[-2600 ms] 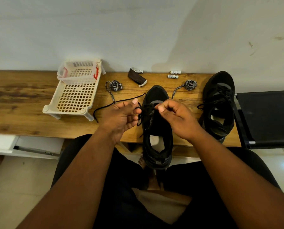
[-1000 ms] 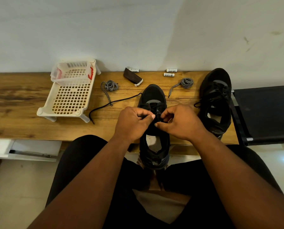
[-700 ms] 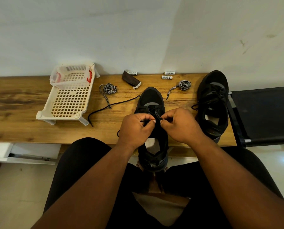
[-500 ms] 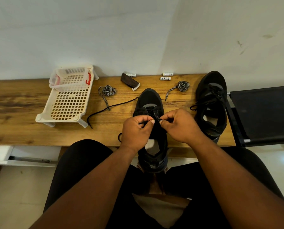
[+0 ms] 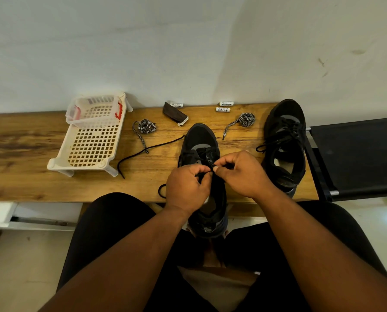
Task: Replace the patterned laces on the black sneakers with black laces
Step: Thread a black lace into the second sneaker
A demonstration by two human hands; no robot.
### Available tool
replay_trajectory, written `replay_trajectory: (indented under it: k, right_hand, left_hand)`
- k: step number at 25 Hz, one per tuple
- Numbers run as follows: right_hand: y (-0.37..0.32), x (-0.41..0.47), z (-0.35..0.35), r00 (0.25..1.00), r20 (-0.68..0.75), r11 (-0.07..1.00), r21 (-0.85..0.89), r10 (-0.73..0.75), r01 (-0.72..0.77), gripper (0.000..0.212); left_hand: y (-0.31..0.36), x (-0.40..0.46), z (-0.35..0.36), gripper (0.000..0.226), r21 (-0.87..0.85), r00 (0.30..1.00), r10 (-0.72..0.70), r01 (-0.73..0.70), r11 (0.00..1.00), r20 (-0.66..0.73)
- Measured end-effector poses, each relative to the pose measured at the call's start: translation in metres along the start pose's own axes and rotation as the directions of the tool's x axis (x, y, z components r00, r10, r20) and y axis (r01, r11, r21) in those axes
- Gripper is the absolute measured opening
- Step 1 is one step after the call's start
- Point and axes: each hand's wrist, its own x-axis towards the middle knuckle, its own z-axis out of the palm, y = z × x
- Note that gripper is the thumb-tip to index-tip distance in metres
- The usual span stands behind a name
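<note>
Our left hand (image 5: 187,188) and right hand (image 5: 242,174) now meet over the near sneaker (image 5: 202,158), pinching the black lace (image 5: 143,152), whose slack now loops at the table's front edge.

rack (image 5: 91,140) left of sneaker (image 5: 199,140) on table (image 5: 19,167)

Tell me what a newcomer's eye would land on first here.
Both hands, the left hand and right hand, meet at centre frame, pinching a black lace over the middle sneaker at the wooden bench's near edge. Behind lie two coiled patterned laces and a white basket to the left.
</note>
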Motion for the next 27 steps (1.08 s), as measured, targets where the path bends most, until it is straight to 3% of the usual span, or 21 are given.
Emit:
replay_trajectory:
  k: [5, 7, 9, 10, 11, 12, 13, 14, 15, 16, 17, 18, 19, 20, 21, 22, 23, 24, 25, 26, 27]
  right_hand:
    - [0.001, 0.001, -0.002, 0.998, -0.002, 0.997, 0.044, -0.06, 0.06, 0.02]
    - [0.006, 0.003, 0.001, 1.0, -0.019, 0.997, 0.078, -0.017, 0.018, 0.022]
    - [0.009, 0.005, 0.012, 0.995, -0.068, 0.98, 0.187, 0.075, -0.062, 0.028]
    - [0.007, 0.005, 0.015, 0.983, -0.099, 0.929, 0.352, 0.154, -0.11, 0.03]
    - [0.004, 0.005, 0.013, 0.968, -0.098, 0.791, 0.599, 0.23, -0.127, 0.03]
    - [-0.002, 0.005, 0.008, 0.962, -0.056, 0.532, 0.841, 0.268, -0.1, 0.028]
    - [-0.006, 0.005, 0.001, 0.969, -0.009, 0.295, 0.953, 0.246, -0.065, 0.027]
    - [-0.009, 0.005, -0.007, 0.978, -0.008, 0.215, 0.976, 0.21, -0.038, 0.026]
    - [-0.011, 0.005, -0.014, 0.985, -0.045, 0.356, 0.934, 0.167, -0.018, 0.024]
    - [-0.01, 0.008, -0.019, 0.993, -0.074, 0.692, 0.722, 0.09, -0.009, 0.02]
    - [-0.009, 0.009, -0.021, 0.999, -0.038, 0.963, 0.271, 0.008, 0.002, 0.015]
    - [-0.006, 0.01, -0.022, 0.997, 0.072, 0.984, -0.178, -0.015, 0.027, 0.014]
    - [-0.003, 0.011, -0.023, 0.983, 0.185, 0.918, -0.393, 0.016, 0.059, 0.017]
    - [-0.003, 0.01, -0.024, 0.967, 0.254, 0.921, -0.379, 0.014, 0.086, 0.021]
    - [-0.007, 0.007, -0.026, 0.963, 0.265, 0.969, -0.22, -0.055, 0.116, 0.025]
    - [-0.015, 0.001, -0.029, 0.971, 0.193, 0.989, 0.067, -0.141, 0.13, 0.029]
    - [-0.019, -0.001, -0.032, 0.981, 0.058, 0.888, 0.439, -0.183, 0.14, 0.034]
    - [-0.026, -0.003, -0.036, 0.987, -0.029, 0.637, 0.761, -0.161, 0.126, 0.037]
    - [-0.03, -0.005, -0.036, 0.993, -0.034, 0.446, 0.891, -0.116, 0.083, 0.036]
    - [-0.029, -0.004, -0.032, 0.997, -0.044, 0.45, 0.89, -0.067, 0.07, 0.032]
    - [-0.027, 0.0, -0.027, 0.998, -0.05, 0.66, 0.749, -0.029, 0.057, 0.027]
  left_hand:
    - [-0.001, 0.0, 0.003, 0.017, -0.083, 1.0, -0.023, 0.023, 0.996, 0.004]
    - [-0.001, 0.002, -0.001, 0.014, -0.106, 0.999, -0.03, 0.032, 0.994, 0.017]
    - [-0.003, 0.006, -0.009, 0.038, 0.019, 0.999, -0.012, 0.011, 1.0, 0.042]
    - [-0.005, 0.009, -0.014, 0.06, 0.124, 0.997, -0.015, 0.006, 0.992, 0.074]
    - [-0.006, 0.01, -0.018, 0.08, 0.217, 0.994, -0.04, 0.018, 0.976, 0.098]
    - [-0.005, 0.011, -0.022, 0.096, 0.267, 0.992, -0.078, 0.047, 0.963, 0.104]
    - [-0.005, 0.011, -0.024, 0.106, 0.272, 0.989, -0.115, 0.084, 0.959, 0.098]
    - [-0.004, 0.01, -0.025, 0.114, 0.255, 0.986, -0.142, 0.116, 0.96, 0.087]
    - [-0.003, 0.008, -0.024, 0.118, 0.237, 0.985, -0.154, 0.134, 0.962, 0.071]
    - [-0.003, 0.006, -0.023, 0.12, 0.225, 0.987, -0.152, 0.138, 0.965, 0.048]
    - [-0.003, 0.004, -0.022, 0.121, 0.215, 0.989, -0.146, 0.139, 0.967, 0.017]
    - [-0.004, 0.003, -0.022, 0.12, 0.206, 0.99, -0.142, 0.142, 0.968, -0.016]
    - [-0.005, 0.003, -0.022, 0.12, 0.201, 0.989, -0.143, 0.149, 0.968, -0.045]
    - [-0.006, 0.003, -0.024, 0.121, 0.197, 0.987, -0.151, 0.161, 0.967, -0.062]
    - [-0.006, 0.002, -0.025, 0.121, 0.193, 0.984, -0.167, 0.176, 0.965, -0.064]
    - [-0.006, 0.002, -0.025, 0.122, 0.188, 0.982, -0.18, 0.188, 0.964, -0.057]
    - [-0.006, 0.002, -0.026, 0.122, 0.184, 0.981, -0.187, 0.192, 0.964, -0.048]
    - [-0.006, 0.002, -0.026, 0.122, 0.18, 0.982, -0.186, 0.19, 0.965, -0.042]
    - [-0.005, 0.002, -0.027, 0.122, 0.174, 0.982, -0.183, 0.188, 0.967, -0.039]
    - [-0.005, 0.002, -0.026, 0.121, 0.168, 0.982, -0.183, 0.186, 0.968, -0.037]
    - [-0.004, 0.001, -0.026, 0.121, 0.162, 0.983, -0.183, 0.186, 0.969, -0.033]
